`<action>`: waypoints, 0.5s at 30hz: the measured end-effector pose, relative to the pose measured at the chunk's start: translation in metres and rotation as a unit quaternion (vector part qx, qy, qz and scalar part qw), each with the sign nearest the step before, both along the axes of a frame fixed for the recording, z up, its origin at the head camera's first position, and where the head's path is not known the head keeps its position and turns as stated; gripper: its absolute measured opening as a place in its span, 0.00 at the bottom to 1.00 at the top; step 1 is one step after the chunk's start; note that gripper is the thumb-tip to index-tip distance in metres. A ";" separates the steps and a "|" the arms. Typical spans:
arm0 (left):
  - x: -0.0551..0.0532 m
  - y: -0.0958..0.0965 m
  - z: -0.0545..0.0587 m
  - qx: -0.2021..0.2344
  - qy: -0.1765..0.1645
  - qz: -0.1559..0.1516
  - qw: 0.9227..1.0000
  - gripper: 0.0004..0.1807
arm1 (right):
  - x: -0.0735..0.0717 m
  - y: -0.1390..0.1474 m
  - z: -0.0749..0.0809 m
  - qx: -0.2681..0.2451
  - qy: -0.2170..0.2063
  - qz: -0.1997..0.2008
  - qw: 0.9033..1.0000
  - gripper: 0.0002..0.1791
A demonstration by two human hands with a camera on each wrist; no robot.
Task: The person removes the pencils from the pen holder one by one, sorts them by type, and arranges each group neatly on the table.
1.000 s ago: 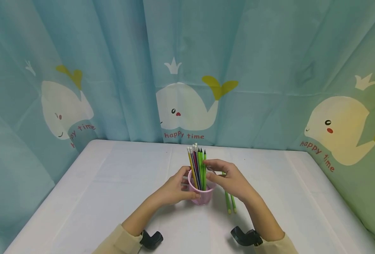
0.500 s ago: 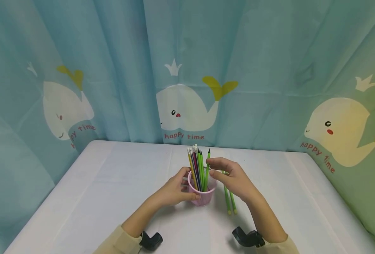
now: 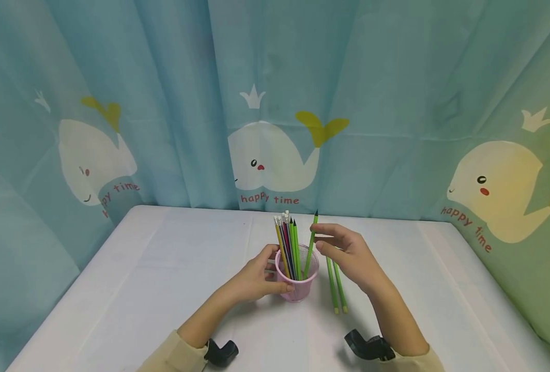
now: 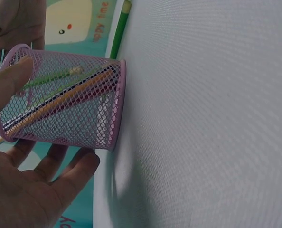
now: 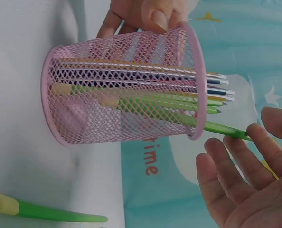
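Observation:
A pink mesh pencil cup (image 3: 299, 293) stands on the white table, with my left hand (image 3: 255, 278) gripping its left side, thumb near the front of the rim. In it lean several pencils (image 3: 284, 243), striped or plain with white erasers, and green ones (image 3: 296, 248) with dark points upward. My right hand (image 3: 351, 256) pinches another green pencil (image 3: 309, 250) near its pointed end, between thumb and fingers. That pencil tilts right, its lower end still inside the cup. In the right wrist view its pale yellow end (image 5: 108, 101) shows through the mesh, raised off the cup's bottom.
Two green pencils (image 3: 333, 289) lie side by side on the table (image 3: 186, 253), right of the cup, below my right hand. A blue curtain (image 3: 377, 103) with whale prints hangs behind the table. Black wrist mounts (image 3: 221, 353) sit at both cuffs.
My right hand has moved right and slightly up, drawing the green pencil away from the other pencils and tilting it toward the cup's right rim. The left hand and cup stay in place.

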State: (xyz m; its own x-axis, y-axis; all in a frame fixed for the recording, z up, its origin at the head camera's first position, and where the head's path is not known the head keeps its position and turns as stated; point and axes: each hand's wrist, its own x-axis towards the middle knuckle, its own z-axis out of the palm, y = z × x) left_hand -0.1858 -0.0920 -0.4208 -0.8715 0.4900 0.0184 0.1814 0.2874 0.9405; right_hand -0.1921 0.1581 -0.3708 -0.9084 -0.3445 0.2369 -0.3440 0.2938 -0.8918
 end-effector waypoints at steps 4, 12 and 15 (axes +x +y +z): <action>0.000 0.000 0.000 0.003 0.003 -0.003 1.000 0.41 | 0.001 0.003 0.004 -0.011 0.000 -0.001 1.000 0.21; 0.000 0.001 0.000 -0.001 -0.002 0.001 1.000 0.41 | 0.001 0.008 0.007 -0.053 -0.005 0.001 0.999 0.21; 0.000 0.001 -0.001 0.000 -0.005 0.000 1.000 0.42 | 0.001 0.009 0.007 -0.072 -0.012 -0.002 0.997 0.22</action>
State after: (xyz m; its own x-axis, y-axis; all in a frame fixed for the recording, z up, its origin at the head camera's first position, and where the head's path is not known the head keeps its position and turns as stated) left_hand -0.1863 -0.0914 -0.4216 -0.8718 0.4897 0.0099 0.1717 0.2868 0.9425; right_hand -0.1914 0.1674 -0.3637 -0.9153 -0.3050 0.2629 -0.3221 0.1628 -0.9326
